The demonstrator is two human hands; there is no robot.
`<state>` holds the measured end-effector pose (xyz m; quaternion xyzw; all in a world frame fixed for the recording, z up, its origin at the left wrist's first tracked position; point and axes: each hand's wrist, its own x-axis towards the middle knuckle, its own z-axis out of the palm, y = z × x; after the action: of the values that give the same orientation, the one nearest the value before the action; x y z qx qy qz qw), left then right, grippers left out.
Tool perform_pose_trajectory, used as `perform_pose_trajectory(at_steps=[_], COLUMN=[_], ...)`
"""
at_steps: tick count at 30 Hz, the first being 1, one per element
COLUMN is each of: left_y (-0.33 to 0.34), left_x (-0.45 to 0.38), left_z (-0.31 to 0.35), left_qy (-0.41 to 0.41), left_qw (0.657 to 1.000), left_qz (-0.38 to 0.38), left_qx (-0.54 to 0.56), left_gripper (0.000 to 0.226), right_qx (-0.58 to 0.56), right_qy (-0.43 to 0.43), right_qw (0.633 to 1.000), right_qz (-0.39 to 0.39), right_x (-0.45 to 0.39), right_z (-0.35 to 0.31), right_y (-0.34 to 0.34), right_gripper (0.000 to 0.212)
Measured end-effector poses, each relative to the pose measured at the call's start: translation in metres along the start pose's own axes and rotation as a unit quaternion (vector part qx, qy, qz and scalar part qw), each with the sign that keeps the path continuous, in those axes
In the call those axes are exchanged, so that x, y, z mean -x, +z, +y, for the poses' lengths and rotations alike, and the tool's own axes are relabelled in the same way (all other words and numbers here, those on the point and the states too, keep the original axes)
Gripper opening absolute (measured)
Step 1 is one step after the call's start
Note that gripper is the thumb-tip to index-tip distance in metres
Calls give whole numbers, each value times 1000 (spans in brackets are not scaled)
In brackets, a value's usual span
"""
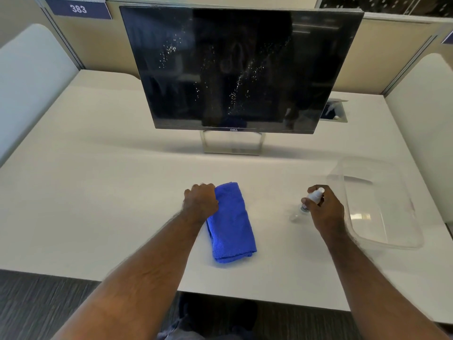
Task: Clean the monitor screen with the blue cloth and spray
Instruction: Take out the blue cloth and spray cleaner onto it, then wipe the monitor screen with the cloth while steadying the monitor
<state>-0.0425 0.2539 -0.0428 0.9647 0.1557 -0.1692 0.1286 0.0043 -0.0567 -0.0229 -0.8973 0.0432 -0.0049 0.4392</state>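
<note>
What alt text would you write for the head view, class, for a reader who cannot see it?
A person's left hand grips a folded blue cloth on a white desk while the right hand holds a small spray bottle. Ahead stands a dark monitor speckled with droplets; a clear plastic bin sits at right.

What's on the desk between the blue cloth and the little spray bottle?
Nothing: in the head view, only bare desk separates the cloth from the bottle.
</note>
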Motion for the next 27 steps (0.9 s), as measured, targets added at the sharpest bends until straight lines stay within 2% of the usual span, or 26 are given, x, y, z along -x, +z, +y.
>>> perform_pose_trajectory(at_steps=[6,10,14,16,18,20,21,23,25,27], left_y=[0,3,2,-3,-12,-23,-28,-40,-53,-68], left_x=[5,6,9,14,22,31,35,43,50,57], left_z=[1,3,5,8,12,14,14,17,19,21], left_qy=[-16,-18,1,12,13,13,18,46,75,102], left_qw=[998,994,978,965,940,910,896,871,849,827], left_qz=[14,-12,-34,-45,-69,-105,-125,-164,-193,-206], left_qx=[61,110,207,258,334,401,426,460,487,513], left_gripper=[20,19,15,16,18,22,25,30,32,28], right_qx=[-6,-12,-21,-25,-29,-59,-71,-97,-130,-175], right_qy=[-3,-19,-24,-70,-171,-246,-269,-253,-146,-29], right_qw=[1000,999,999,996,977,958,954,962,967,938], right_qz=[-12,-33,-23,40,122,135,108,-6,-162,-297], right_x=[-1,-3,-1,7,20,37,45,57,66,65], right_z=[6,8,4,-6,-24,-48,-58,-70,-76,-81], right_y=[-4,-9,-12,-20,-32,-36,-33,-16,5,18], right_gripper=[26,33,52,58,49,37,33,37,64,89])
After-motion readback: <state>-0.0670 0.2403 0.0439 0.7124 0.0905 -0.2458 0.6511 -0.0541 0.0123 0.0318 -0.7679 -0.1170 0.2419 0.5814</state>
